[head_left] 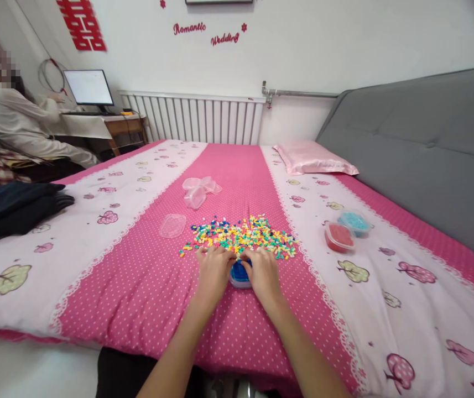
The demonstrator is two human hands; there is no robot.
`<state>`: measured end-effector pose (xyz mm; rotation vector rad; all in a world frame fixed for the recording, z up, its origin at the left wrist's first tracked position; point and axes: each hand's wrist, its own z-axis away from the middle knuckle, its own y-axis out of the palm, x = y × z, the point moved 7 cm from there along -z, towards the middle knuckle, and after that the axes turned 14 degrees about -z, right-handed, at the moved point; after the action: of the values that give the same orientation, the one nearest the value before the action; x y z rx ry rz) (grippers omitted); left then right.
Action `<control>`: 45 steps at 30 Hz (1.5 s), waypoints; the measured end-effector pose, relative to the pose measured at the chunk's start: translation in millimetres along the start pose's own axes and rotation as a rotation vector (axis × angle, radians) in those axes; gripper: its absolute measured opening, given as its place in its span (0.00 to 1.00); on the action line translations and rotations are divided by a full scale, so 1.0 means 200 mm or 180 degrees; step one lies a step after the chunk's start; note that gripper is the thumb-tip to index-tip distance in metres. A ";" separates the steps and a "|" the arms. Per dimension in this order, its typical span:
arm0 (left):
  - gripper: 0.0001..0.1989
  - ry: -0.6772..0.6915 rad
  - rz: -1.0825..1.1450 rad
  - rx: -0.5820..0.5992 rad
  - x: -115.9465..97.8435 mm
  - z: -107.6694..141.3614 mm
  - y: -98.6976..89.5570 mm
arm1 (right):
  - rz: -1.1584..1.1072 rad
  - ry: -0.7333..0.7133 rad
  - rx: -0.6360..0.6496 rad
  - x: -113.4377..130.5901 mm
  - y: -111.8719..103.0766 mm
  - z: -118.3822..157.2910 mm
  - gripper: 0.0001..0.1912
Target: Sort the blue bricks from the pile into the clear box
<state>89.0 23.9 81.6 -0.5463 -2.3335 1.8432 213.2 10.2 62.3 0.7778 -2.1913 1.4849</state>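
A small clear plastic box (pixel 240 283) with deep blue pieces in it stands on the pink bedspread in front of me. My left hand (pixel 215 266) is at its left far corner, and my right hand (pixel 263 268) is at its right side. Both hands have their fingertips pinched close together above the far rim. Something small and pale seems to be between the fingertips, but it is too small to make out. Just beyond my hands lies a spread heap of small mixed pieces (pixel 257 235) in yellow, green, blue, white and pink.
Right of the heap stand a box of red pieces (pixel 340 236) and a box of light blue pieces (pixel 354 222). Left lie a clear lid (pixel 172 225) and several empty clear containers (pixel 197 193). A pillow (pixel 315 157) lies farther back. A person (pixel 16 113) sits at a desk, far left.
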 end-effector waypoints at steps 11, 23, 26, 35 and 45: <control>0.08 -0.0091 0.0008 0.0047 0.00 0.00 -0.02 | -0.0100 -0.0054 0.0139 0.02 0.00 -0.01 0.10; 0.07 -0.0005 0.0388 -0.0150 -0.01 -0.04 0.04 | -0.0682 0.0007 -0.0244 -0.02 -0.08 0.00 0.16; 0.08 0.0003 0.0502 -0.0238 -0.02 -0.06 0.05 | -0.0862 -0.0039 -0.0119 -0.02 -0.08 0.00 0.15; 0.07 0.0093 0.0738 -0.0242 -0.03 -0.08 0.08 | -0.0943 0.0044 0.0048 -0.06 -0.07 -0.01 0.09; 0.02 0.0058 0.0927 -0.0196 0.00 -0.09 0.13 | -0.0610 0.0172 0.0118 -0.07 -0.07 -0.02 0.09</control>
<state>99.7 45.5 61.6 -0.9519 -2.4123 1.8723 232.7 13.0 64.9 0.9211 -1.9936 1.4372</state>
